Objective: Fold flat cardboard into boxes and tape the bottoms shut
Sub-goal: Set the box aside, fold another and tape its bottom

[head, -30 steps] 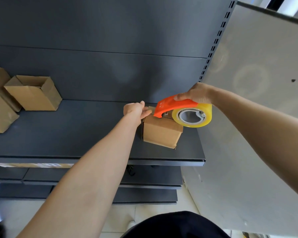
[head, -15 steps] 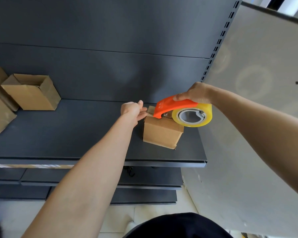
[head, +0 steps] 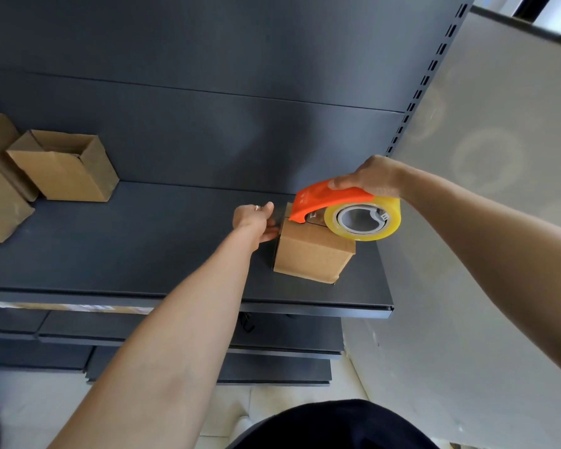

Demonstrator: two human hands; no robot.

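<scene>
1 shelf (head: 143,254); label strip (head: 68,307) under its front edge, print unreadable. 1 box (head: 311,251) on the shelf's right end, closed flaps up. Left hand (head: 255,218): grip grasping the box's upper-left edge. It has slid off the top corner onto the side face, so the tape end is probably being anchored there. 1 orange tape dispenser (head: 331,197), nose on the seam, its markings illegible. Right hand (head: 370,176): grip clenched round the dispenser. 1 open box (head: 65,166), far left.
</scene>
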